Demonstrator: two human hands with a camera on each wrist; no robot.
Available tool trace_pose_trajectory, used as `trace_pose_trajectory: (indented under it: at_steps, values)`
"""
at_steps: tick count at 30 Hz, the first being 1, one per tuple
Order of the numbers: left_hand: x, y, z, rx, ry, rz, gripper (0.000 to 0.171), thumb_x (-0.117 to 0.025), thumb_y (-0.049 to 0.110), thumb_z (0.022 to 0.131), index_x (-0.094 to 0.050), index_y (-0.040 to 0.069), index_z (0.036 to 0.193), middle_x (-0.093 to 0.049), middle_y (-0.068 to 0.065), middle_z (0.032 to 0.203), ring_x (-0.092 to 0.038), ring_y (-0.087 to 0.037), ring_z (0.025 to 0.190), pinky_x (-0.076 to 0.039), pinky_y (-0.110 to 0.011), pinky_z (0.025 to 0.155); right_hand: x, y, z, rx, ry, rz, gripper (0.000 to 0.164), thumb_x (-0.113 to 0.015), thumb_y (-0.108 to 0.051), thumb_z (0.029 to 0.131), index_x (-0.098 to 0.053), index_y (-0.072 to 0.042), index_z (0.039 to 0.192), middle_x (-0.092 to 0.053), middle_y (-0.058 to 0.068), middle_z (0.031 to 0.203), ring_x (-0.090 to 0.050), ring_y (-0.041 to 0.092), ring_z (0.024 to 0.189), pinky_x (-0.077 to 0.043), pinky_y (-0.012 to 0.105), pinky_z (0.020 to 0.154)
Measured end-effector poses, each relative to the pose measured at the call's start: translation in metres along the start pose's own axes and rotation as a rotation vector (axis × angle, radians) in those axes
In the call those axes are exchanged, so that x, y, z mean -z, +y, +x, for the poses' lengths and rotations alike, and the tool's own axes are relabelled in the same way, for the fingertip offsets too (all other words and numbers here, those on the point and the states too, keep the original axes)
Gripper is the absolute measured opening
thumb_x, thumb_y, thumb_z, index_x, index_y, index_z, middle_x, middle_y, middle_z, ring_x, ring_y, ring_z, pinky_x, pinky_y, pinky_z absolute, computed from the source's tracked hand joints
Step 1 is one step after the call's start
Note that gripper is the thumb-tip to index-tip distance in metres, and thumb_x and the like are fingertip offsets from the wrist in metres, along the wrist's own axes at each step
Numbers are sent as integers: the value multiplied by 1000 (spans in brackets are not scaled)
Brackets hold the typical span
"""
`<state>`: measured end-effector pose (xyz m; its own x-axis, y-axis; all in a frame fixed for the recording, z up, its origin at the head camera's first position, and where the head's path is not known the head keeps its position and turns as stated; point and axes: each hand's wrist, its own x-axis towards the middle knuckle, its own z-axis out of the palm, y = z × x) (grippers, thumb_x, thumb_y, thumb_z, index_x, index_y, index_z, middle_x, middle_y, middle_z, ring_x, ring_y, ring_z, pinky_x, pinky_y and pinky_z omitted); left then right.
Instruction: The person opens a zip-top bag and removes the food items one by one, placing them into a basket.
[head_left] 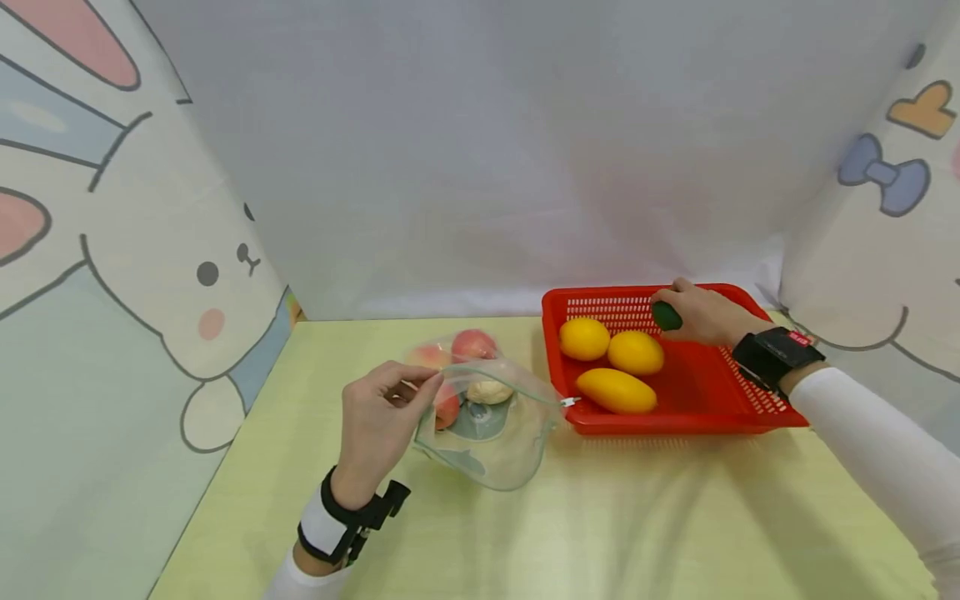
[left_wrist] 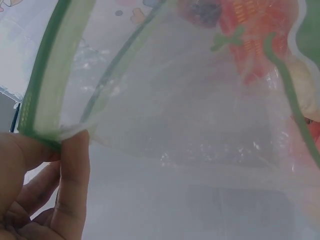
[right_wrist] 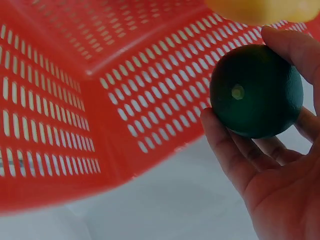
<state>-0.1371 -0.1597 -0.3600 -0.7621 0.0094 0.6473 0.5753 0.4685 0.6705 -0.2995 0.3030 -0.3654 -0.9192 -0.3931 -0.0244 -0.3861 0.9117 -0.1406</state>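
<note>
In the head view my left hand [head_left: 382, 421] pinches the rim of a clear zip bag [head_left: 517, 454] with green trim. Thumb and finger meet on the bag's green corner [left_wrist: 37, 127] in the left wrist view. Through the film show several red and peach-toned fruits [head_left: 474, 345] and a pale, ridged round item [head_left: 489, 391]. Over the red basket [head_left: 675, 423], my right hand [head_left: 708, 315] grips a dark green round fruit [right_wrist: 257, 92], thumb on one side and fingers on the other. Its exact kind is unclear.
Two yellow lemons [head_left: 585, 338] and a yellow mango [head_left: 617, 391] lie in the basket's left part. The bag's white zip slider [head_left: 571, 402] is close to the basket's left wall. A pale cloth wall [head_left: 480, 208] rises behind the light yellow table [head_left: 600, 533].
</note>
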Motion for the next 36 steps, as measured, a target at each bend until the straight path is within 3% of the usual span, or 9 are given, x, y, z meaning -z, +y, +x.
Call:
trace_pose_trajectory:
  at_steps: [8, 14, 21, 25, 30, 36]
  values:
    - [0, 0, 1, 12, 3, 1, 7, -86, 4, 86, -83, 8, 91, -79, -5, 80, -67, -5, 64, -55, -16, 60, -26, 22, 14, -40, -108, -133, 53, -91, -19, 80, -69, -1, 125, -71, 15, 106, -62, 31, 87, -62, 56, 88]
    - [1, 1, 1, 18, 3, -2, 7, -86, 3, 86, -83, 8, 89, -78, -5, 79, -67, -4, 64, -56, -16, 60, -36, 30, 19, -31, -167, -59, 40, -91, -14, 78, -68, 0, 109, -68, 7, 87, -57, 24, 77, -60, 42, 73]
    - [1, 2, 0, 16, -2, 0, 5, -85, 4, 87, -83, 7, 90, -79, -4, 79, -67, -5, 64, -56, -15, 61, -36, 31, 18, -6, -187, -12, 39, -91, -14, 80, -68, 1, 107, -69, 8, 88, -58, 22, 76, -60, 42, 74]
    - [1, 2, 0, 5, 4, 13, 7, -86, 4, 85, -83, 9, 89, -79, -3, 79, -67, -5, 63, -55, -15, 61, -25, 29, 13, -8, -160, -49, 42, -89, -15, 83, -69, 4, 115, -74, 15, 101, -63, 28, 86, -61, 53, 90]
    - [0, 1, -1, 0, 4, 20, 7, -86, 3, 85, -84, 9, 90, -79, -3, 79, -67, -5, 63, -56, -14, 61, 9, 7, 4, -25, -60, -68, 49, -83, -22, 91, -67, 4, 130, -73, 24, 121, -67, 40, 107, -55, 65, 101]
    - [-1, 2, -1, 4, 7, 15, 7, -87, 4, 85, -84, 8, 90, -78, -3, 79, -67, -5, 64, -55, -13, 61, 44, -63, -15, 54, 59, -29, 47, -79, -22, 95, -66, -2, 136, -70, 23, 128, -68, 41, 111, -58, 63, 99]
